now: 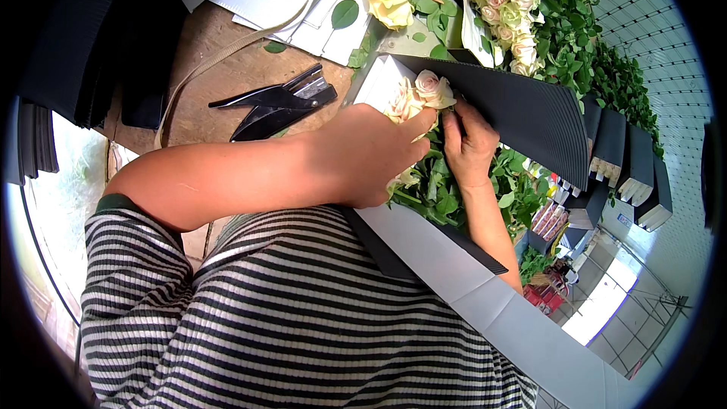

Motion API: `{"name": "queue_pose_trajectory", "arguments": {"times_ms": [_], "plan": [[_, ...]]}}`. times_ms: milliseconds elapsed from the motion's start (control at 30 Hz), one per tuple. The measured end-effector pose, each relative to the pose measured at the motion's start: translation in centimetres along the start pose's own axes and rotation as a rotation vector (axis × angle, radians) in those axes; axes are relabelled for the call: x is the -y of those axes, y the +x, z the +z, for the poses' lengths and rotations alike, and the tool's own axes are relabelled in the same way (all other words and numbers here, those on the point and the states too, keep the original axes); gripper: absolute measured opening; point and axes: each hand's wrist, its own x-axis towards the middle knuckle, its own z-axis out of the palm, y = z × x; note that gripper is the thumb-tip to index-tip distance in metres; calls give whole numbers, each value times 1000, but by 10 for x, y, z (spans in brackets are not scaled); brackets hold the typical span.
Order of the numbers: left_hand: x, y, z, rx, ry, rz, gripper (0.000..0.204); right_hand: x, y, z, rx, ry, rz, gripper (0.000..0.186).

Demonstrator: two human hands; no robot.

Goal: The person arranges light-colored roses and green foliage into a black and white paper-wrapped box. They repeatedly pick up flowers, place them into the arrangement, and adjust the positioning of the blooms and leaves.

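Observation:
Pale pink and cream roses [435, 89] lie bunched between a black corrugated sheet [522, 110] and a white inner sheet [382, 83], their leafy stems [439, 182] running toward me. Across the blooms reaches my left hand [379, 148], its fingers curled round them and partly hidden. From the right side, my right hand [471, 140] pinches a rose just below its bloom with thumb and fingers. A long white strip of the wrap [485, 291] extends to the lower right, against my striped shirt.
A black stapler [284, 102] lies on the wooden table [219, 53] beside a beige strap [235, 60]. White sheets [303, 4] and a loose yellow rose [388, 5] sit farther back. More wrapped roses [522, 23] and black-wrapped bundles [636, 159] stand at the right.

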Motion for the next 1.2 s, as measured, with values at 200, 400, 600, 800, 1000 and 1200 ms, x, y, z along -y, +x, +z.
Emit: {"name": "queue_pose_trajectory", "arguments": {"times_ms": [200, 400, 600, 800, 1000, 1200], "plan": [[4, 3, 7, -45, -160, 0, 67, -5, 1, 8, 38, 11, 37, 14], [9, 3, 18, -150, -297, 43, 69, -5, 3, 9, 96, -167, -54, 14], [18, -1, 11, -146, -237, 104, 69, 5, 10, 4, 127, -254, -119, 20], [16, -5, 10, -146, -113, 90, 68, 14, 19, 1, 303, -437, -69, 24], [14, -5, 14, -152, 8, -6, 77, 22, 24, -8, 413, -353, 39, 30], [3, -5, 6, -64, 43, -92, 82, 37, 47, -155, 577, 585, -76, 37]]}}
